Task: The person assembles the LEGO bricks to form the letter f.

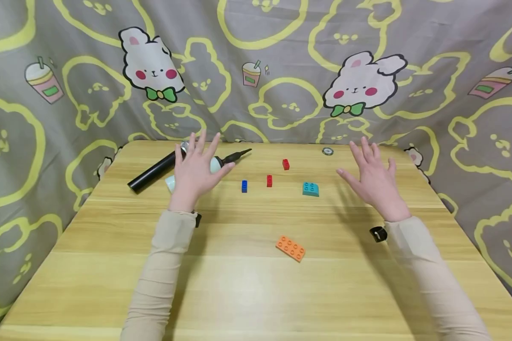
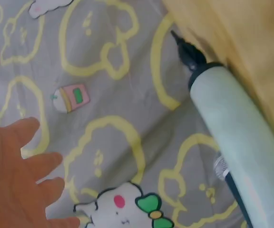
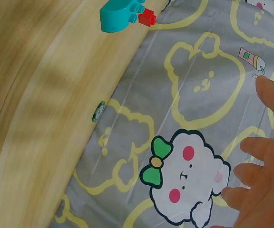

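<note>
Patterned cloth (image 1: 290,57) backs the counter (image 1: 239,303), over which the left hand (image 1: 196,173), near a pale cylinder (image 2: 237,137), and right hand (image 1: 375,182), near a teal block (image 1: 310,190), hover, fingers spread apart.

both hands (image 1: 196,173) (image 1: 374,180) aloft and splayed

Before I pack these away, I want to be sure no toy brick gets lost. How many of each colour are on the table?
Red bricks: 2
Blue brick: 1
Teal brick: 1
Orange brick: 1
Total: 5 bricks
</note>
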Tool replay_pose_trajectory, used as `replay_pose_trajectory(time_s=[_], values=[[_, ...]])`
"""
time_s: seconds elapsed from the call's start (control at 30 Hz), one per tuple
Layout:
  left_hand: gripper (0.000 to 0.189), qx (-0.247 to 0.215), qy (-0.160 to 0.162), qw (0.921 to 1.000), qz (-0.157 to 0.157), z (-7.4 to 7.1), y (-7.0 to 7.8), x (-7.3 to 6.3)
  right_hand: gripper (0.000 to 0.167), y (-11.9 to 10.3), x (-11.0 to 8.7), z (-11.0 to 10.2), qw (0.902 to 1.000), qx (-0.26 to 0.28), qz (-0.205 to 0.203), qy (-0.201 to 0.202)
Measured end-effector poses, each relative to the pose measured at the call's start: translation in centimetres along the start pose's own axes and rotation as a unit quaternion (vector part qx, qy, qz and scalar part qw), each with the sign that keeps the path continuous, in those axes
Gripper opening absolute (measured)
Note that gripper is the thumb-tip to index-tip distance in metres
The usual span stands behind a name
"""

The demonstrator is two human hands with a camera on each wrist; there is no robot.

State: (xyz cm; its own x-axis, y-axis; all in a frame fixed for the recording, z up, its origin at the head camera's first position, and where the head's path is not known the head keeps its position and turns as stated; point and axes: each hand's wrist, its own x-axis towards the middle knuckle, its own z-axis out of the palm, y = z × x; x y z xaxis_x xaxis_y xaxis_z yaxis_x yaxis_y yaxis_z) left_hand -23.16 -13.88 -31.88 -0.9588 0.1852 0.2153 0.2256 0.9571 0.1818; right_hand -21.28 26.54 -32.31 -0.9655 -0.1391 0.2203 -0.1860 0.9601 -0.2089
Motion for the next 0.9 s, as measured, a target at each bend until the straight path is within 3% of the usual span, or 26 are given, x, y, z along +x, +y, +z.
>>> replay_pose_trajectory(time_s=[0.1, 0.2, 0.33, 0.5, 0.63, 0.77, 0.9], values=[[0.084, 0.025, -0.023, 0.9991, 0.023, 1.2, 0.4, 0.4, 0.078, 0.1, -0.2, 0.0, 1.0000, -0.001, 0.001, 0.001], [0.082, 0.016, -0.048, 0.9977, 0.046, 2.9, 0.6, 0.8, 0.078, 0.1, -0.3, 0.0, 1.0000, 0.006, -0.001, 0.004], [0.073, -0.050, -0.079, 0.9937, 0.062, 5.2, 0.8, 1.5, 0.075, 0.0, -0.8, 0.2, 0.9973, 0.065, -0.012, 0.034], [0.070, -0.133, -0.137, 0.9799, 0.060, 7.5, 1.0, 2.5, 0.062, -0.2, -1.2, 0.9, 0.9797, 0.179, -0.023, 0.086], [0.075, -0.168, -0.180, 0.9674, 0.058, 8.3, 0.9, 3.2, 0.061, -0.8, -1.5, 1.2, 0.9601, 0.277, 0.001, 0.035], [0.076, -0.181, -0.200, 0.9611, 0.059, 8.7, 1.0, 3.9, 0.064, -1.3, -1.8, 1.4, 0.9361, 0.351, 0.013, -0.026], [0.072, -0.173, -0.210, 0.9604, 0.060, 9.0, 1.0, 4.2, 0.064, -1.6, -1.9, 1.9, 0.9271, 0.371, 0.012, -0.051]])
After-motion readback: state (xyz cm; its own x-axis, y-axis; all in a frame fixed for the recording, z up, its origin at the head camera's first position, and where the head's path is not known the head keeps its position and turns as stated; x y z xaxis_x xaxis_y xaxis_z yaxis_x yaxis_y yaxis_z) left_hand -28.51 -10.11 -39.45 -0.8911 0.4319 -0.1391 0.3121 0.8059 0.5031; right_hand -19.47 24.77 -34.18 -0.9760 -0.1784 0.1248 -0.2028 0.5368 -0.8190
